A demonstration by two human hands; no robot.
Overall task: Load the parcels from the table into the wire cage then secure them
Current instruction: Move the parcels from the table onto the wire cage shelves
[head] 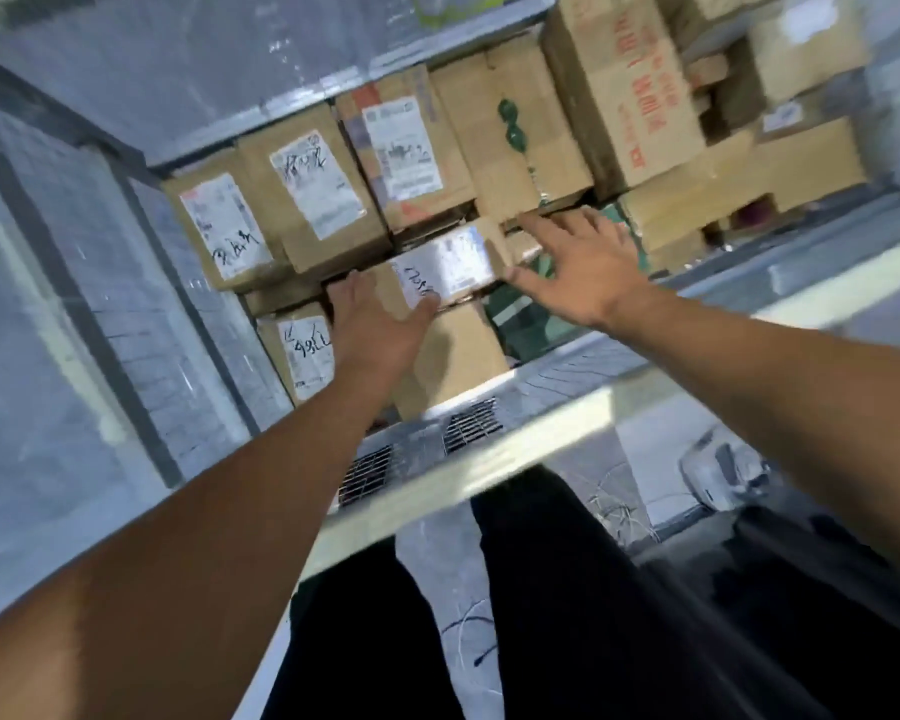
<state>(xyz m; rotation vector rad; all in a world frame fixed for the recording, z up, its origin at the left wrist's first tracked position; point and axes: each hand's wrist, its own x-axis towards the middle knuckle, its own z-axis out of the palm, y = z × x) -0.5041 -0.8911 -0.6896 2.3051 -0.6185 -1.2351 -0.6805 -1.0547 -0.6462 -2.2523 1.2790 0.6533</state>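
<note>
- Trouble could start with the small parcel (448,267). It sat a bit tipped on top of other boxes (313,200) inside the wire cage (471,426). If the hands left it that way, it could slide down into the gap by the green thing (520,314).
- Boxes packed loosely next to it could shift too, and then the load would be hard to tie down.
- Blur made it hard to tell how firmly the parcel sat.
- The left hand (372,324) lay on the parcel's near left end with straight fingers (352,285) and its thumb on the shiny label. It pressed but did not curl round.
- The right hand (580,267) was spread wide and held nothing. Only its thumb touched the parcel's right end.
</note>
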